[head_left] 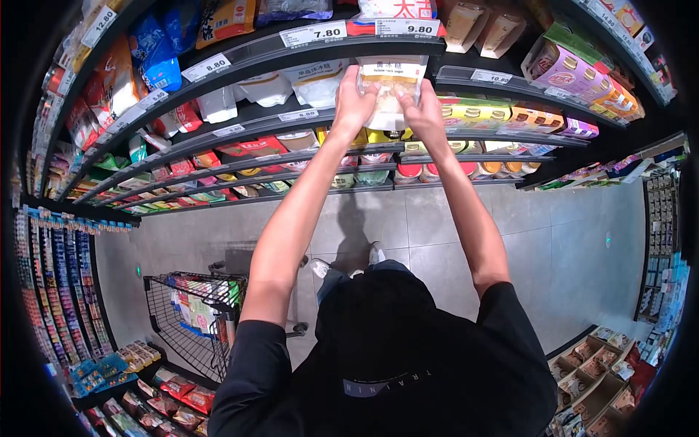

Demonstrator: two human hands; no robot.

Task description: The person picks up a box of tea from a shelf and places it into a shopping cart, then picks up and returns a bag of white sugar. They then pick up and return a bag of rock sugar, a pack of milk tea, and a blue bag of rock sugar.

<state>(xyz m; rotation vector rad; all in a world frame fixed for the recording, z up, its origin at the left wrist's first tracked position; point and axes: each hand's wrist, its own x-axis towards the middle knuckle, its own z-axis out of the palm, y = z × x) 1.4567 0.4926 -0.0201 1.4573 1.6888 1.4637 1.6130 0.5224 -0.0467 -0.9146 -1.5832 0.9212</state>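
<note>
Both arms reach forward to the shelf, and a bag of yellow rock sugar (389,76) is held between my two hands. My left hand (354,102) grips its left side, fingers partly behind it. On the right side, my right hand (424,113) holds it with the thumb on the front. The bag is upright, with a white label on top and pale lumps showing through its lower part. Beside it on the left stands a white bag of crystal sugar (317,84) on the same shelf. A price tag reading 9.80 (408,28) is just above the bag.
A wire shopping cart (186,313) with packages inside stands behind me on the left. Shelves of bagged goods stretch to the left. Purple boxed packs (568,69) sit at the right, and jars with red lids (409,172) line a low shelf. Tiled floor (451,218) lies below.
</note>
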